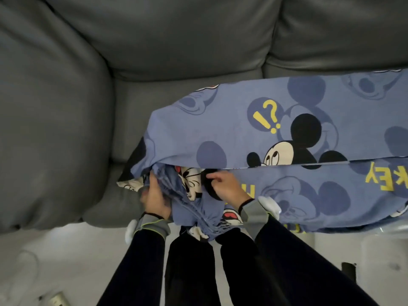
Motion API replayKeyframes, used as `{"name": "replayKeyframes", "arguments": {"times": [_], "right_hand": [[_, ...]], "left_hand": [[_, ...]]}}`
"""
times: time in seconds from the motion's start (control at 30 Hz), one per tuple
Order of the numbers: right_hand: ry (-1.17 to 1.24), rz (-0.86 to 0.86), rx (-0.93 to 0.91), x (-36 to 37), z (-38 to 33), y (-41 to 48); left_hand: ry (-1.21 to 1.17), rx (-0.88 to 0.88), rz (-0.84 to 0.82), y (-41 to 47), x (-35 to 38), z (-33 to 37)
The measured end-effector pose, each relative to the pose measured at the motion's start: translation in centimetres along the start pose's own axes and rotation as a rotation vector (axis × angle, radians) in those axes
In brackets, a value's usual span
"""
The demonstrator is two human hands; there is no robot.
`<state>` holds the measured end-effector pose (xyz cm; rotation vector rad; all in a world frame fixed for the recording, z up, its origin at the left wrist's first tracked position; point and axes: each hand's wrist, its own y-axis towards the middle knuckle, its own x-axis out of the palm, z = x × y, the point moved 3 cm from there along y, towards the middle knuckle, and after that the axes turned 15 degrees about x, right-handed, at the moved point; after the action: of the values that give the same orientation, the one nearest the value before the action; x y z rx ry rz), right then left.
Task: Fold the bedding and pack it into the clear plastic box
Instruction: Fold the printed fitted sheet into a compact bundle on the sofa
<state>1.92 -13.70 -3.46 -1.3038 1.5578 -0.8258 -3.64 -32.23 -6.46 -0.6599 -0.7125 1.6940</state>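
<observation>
A blue cartoon-print bed sheet (276, 133) lies folded across the grey sofa seat, reaching off the right edge of the view. Its gathered elastic corner (198, 208) bunches at the seat's front edge and hangs down toward my legs. My left hand (155, 197) grips the bunched cloth at the corner's left side. My right hand (227, 186) pinches the cloth just under the upper layer's fold, fingers curled. A bit of clear plastic (393, 228) shows under the sheet at the lower right; I cannot tell if it is the box.
The grey leather sofa (154, 40) fills the top and left, with its padded armrest (50, 129) at the left. Pale floor (77, 261) lies below, where a small metallic object (56, 300) and a dark post (348, 274) stand.
</observation>
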Motion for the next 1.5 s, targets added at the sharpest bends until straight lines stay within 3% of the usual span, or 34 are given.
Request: {"name": "replayKeyframes", "arguments": {"times": [0.03, 0.07, 0.17, 0.23, 0.3, 0.37, 0.47, 0.53, 0.6, 0.63, 0.7, 0.8, 0.87, 0.93, 0.97, 1.03, 1.07, 1.13, 1.2, 1.27, 1.33, 1.43, 1.5], "right_hand": [[-0.109, 0.012, -0.023, 1.3, -0.2, 0.0], [-0.216, 0.017, -0.052, 2.4, -0.3, -0.1], [-0.554, 0.001, -0.103, 5.4, -0.6, -1.5], [-0.604, 0.112, -0.148, 7.2, -1.2, -2.6], [-0.372, 0.24, -0.243, 8.4, -3.0, -3.2], [-0.064, 0.186, -0.303, 9.3, -5.4, -4.2], [0.035, 0.075, -0.31, 11.2, -8.9, -6.1], [0.086, 0.06, -0.36, 11.8, -11.2, -7.2], [0.277, 0.044, -0.335, 11.5, -13.0, -7.2], [0.436, 0.008, -0.299, 10.7, -13.8, -7.2], [0.64, -0.007, -0.313, 9.2, -14.4, -6.5], [0.295, -0.067, -0.46, 8.6, -14.9, -6.8], [0.053, -0.141, -0.514, 9.1, -14.3, -6.9], [0.105, -0.031, -0.449, 8.2, -12.6, -5.7], [0.195, 0.122, -0.348, 7.2, -11.2, -4.8], [0.37, 0.474, -0.062, 4.7, -7.7, -3.0], [0.418, 0.564, 0.039, 3.7, -6.3, -2.4], [0.463, 0.514, 0.113, 2.8, -4.9, -0.5], [0.587, 0.379, 0.027, 1.8, -5.2, 1.5], [0.633, 0.226, -0.054, 1.2, -6.4, 3.3], [0.518, 0.199, -0.113, 0.5, -8.2, 4.1], [0.441, 0.286, -0.176, -0.1, -10.5, 3.7], [0.432, 0.283, -0.247, 0.0, -11.5, 3.1]], "left_hand": [[-0.002, -0.042, -0.167, -0.5, 1.1, 1.6], [0.017, -0.012, -0.233, -1.3, 1.9, 3.1], [0.032, 0.182, -0.2, -2.0, 3.0, 5.8], [-0.043, 0.281, -0.246, -2.3, 3.5, 7.2], [-0.037, 0.374, -0.309, -3.1, 3.8, 9.8], [-0.024, 0.51, -0.161, -2.5, 2.8, 12.7], [-0.149, 0.68, 0.004, -2.0, 2.0, 17.9], [-0.162, 0.716, -0.052, -3.2, 3.2, 20.5], [0.029, 0.763, -0.256, -4.6, 4.6, 21.5], [0.173, 0.765, -0.364, -5.0, 5.1, 21.0], [0.471, 0.687, -0.389, -4.4, 4.6, 19.1], [0.668, 0.44, -0.264, -2.9, 2.7, 16.6], [0.727, 0.51, -0.162, -1.9, 1.9, 16.7], [0.81, 0.58, -0.055, -1.0, 1.0, 17.1], [0.838, 0.597, -0.021, -0.7, 0.5, 17.0], [0.769, 0.63, 0.007, -1.0, -0.2, 16.1], [0.735, 0.645, 0.034, -1.5, -0.3, 15.8], [0.637, 0.625, 0.184, -2.1, -1.2, 14.7], [0.511, 0.63, 0.245, -2.4, -1.8, 14.1], [0.414, 0.566, 0.179, -2.2, -1.9, 13.5], [0.409, 0.441, 0.027, -1.5, -1.8, 12.0], [0.627, 0.37, -0.253, 0.2, -1.4, 8.5], [0.888, 0.453, -0.339, 1.1, -1.3, 6.5]]}}
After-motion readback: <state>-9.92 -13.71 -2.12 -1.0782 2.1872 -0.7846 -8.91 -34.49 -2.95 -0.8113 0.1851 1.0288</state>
